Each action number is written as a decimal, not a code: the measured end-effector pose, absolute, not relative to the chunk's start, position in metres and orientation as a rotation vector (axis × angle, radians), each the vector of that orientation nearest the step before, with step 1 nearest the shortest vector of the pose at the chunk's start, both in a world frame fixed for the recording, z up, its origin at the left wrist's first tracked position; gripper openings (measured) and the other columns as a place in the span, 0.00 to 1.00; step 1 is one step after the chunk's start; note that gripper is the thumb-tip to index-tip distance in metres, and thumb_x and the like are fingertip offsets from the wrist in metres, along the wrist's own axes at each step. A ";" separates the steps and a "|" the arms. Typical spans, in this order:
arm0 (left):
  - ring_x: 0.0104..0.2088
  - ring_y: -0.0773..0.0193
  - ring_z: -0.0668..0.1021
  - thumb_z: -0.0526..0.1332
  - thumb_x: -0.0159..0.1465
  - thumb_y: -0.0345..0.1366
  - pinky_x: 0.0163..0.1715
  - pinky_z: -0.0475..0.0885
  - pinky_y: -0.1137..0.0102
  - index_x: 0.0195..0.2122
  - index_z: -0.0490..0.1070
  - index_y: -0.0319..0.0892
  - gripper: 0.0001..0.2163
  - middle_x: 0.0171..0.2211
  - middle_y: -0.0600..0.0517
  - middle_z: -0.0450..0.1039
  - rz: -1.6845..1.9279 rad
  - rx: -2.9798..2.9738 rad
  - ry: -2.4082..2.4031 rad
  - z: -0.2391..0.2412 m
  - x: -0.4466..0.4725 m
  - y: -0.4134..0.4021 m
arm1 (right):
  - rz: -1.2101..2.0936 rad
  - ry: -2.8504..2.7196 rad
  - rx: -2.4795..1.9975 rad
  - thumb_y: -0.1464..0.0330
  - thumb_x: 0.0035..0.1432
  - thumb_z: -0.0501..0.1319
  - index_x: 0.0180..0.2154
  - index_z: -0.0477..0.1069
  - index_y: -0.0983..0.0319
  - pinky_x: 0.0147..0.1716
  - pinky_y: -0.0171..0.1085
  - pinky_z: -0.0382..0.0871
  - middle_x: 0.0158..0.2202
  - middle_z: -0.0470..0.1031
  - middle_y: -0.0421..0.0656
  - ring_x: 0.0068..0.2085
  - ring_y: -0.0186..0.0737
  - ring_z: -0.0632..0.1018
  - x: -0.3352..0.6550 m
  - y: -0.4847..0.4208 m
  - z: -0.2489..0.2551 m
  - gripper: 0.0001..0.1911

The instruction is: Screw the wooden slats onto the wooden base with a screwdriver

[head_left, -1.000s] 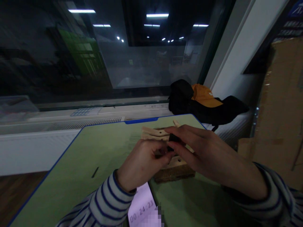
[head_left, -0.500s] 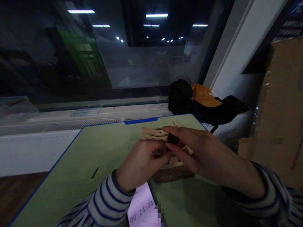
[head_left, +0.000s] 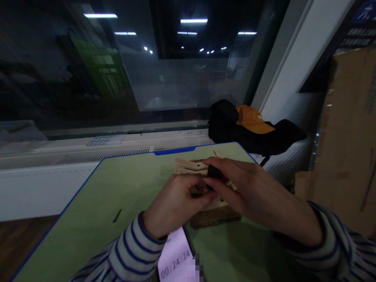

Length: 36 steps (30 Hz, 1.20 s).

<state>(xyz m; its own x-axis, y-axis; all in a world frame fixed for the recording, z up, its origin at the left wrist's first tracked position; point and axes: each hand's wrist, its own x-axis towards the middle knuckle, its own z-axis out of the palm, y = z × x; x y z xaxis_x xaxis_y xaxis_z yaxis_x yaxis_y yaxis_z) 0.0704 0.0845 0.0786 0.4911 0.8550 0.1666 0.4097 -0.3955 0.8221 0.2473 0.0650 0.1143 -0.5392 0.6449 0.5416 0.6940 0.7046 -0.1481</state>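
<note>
Over the green table, my right hand point(head_left: 246, 182) pinches a small black piece point(head_left: 213, 172) between thumb and fingers. Close against it, my left hand point(head_left: 178, 201) has thumb and fingers curled together; what lies inside them is hidden. Beneath both hands sits a pale wooden assembly point(head_left: 190, 164) with slots and holes, mostly covered by my fingers. A brown block-like base point(head_left: 216, 217) shows at its near side.
A phone point(head_left: 174, 254) with a timer display lies below my left wrist on the green table point(head_left: 141, 176). A thin dark strip point(head_left: 117, 216) rests to the left. Beyond the far edge are an orange cap point(head_left: 254, 119) and black cloth; a cardboard box point(head_left: 343, 137) stands right.
Both hands stay in nearly the same place over the wooden assembly. My right fingers have shifted very slightly around the black piece.
</note>
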 end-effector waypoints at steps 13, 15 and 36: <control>0.26 0.68 0.73 0.58 0.62 0.33 0.26 0.66 0.74 0.26 0.74 0.37 0.09 0.24 0.53 0.74 0.697 2.081 1.022 0.083 0.069 0.084 | 0.009 -2.421 -1.046 0.69 0.65 0.52 0.59 0.59 0.63 0.48 0.40 0.72 0.51 0.75 0.47 0.49 0.39 0.77 0.251 0.062 0.117 0.21; 0.25 0.68 0.73 0.58 0.62 0.34 0.26 0.65 0.74 0.26 0.74 0.37 0.10 0.24 0.53 0.73 0.689 2.078 1.031 0.083 0.069 0.084 | -0.008 -2.408 -1.043 0.69 0.65 0.52 0.58 0.60 0.63 0.48 0.40 0.72 0.50 0.75 0.47 0.48 0.39 0.77 0.251 0.062 0.116 0.20; 0.41 0.60 0.78 0.63 0.59 0.30 0.43 0.71 0.67 0.42 0.76 0.44 0.10 0.40 0.52 0.78 0.473 2.287 0.926 0.093 0.054 0.083 | -0.017 -2.406 -1.040 0.69 0.65 0.52 0.56 0.61 0.63 0.48 0.38 0.72 0.50 0.75 0.45 0.48 0.37 0.77 0.250 0.063 0.118 0.18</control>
